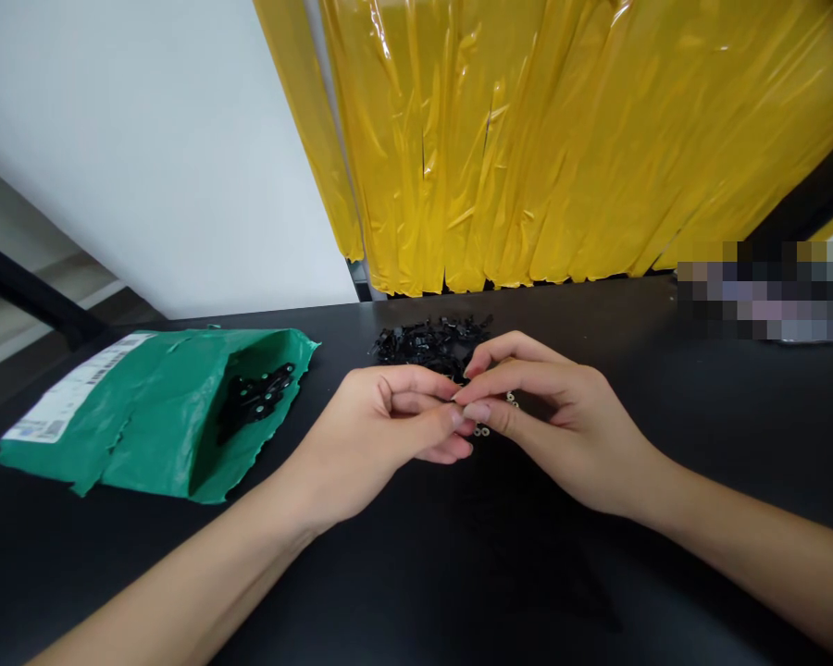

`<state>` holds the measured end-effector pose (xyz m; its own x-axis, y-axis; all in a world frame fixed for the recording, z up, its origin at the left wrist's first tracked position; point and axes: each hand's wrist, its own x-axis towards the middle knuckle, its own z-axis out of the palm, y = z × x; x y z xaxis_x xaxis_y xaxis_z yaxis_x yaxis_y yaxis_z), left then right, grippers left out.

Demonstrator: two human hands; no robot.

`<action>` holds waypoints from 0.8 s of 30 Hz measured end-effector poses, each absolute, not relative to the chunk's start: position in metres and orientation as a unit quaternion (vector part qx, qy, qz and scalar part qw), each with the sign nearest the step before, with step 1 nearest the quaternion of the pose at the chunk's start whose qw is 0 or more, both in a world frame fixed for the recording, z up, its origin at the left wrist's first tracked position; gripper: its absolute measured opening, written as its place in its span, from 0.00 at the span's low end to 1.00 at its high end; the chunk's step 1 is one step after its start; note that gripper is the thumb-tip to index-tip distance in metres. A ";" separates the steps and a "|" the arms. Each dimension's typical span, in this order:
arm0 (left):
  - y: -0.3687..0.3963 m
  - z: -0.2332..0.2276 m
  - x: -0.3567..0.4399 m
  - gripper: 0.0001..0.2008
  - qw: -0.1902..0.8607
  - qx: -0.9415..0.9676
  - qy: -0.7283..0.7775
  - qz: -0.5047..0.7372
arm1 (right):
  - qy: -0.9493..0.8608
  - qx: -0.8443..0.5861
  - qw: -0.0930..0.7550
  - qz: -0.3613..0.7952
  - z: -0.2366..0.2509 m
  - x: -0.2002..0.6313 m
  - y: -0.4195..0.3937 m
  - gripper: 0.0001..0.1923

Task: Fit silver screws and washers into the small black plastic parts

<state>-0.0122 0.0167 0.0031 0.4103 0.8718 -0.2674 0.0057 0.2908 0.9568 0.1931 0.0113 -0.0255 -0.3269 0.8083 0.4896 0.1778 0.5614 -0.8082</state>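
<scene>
Bright, even daylight; glare on yellow plastic sheeting (562, 139); dark tabletop (458, 573) swallowing shadows; wide-angle tilt; pixelated patch (767, 291) at right.

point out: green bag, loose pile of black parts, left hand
green bag (145, 425), head view, on its flat green face.
pile of black parts (427, 342), head view, middle of the heap.
left hand (381, 430), head view, back of the hand.

Black bench (458, 573) evenly lit, white wall (167, 157) set behind, yellow plastic strip curtain (562, 139) hung at rear
</scene>
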 end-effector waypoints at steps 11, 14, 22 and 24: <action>0.017 0.005 -0.016 0.05 0.693 0.498 0.455 0.253 | -0.845 -0.242 0.424 0.217 -0.027 0.211 0.020 0.13; 0.017 0.005 -0.016 0.04 0.700 0.495 0.452 0.245 | -0.852 -0.248 0.412 0.208 -0.025 0.211 0.020 0.08; 0.018 0.002 -0.017 0.02 0.720 0.495 0.429 0.230 | -0.855 -0.230 0.413 0.215 -0.024 0.212 0.021 0.13; 0.019 0.002 -0.017 0.02 0.718 0.493 0.433 0.229 | -0.855 -0.231 0.402 0.232 -0.025 0.213 0.020 0.11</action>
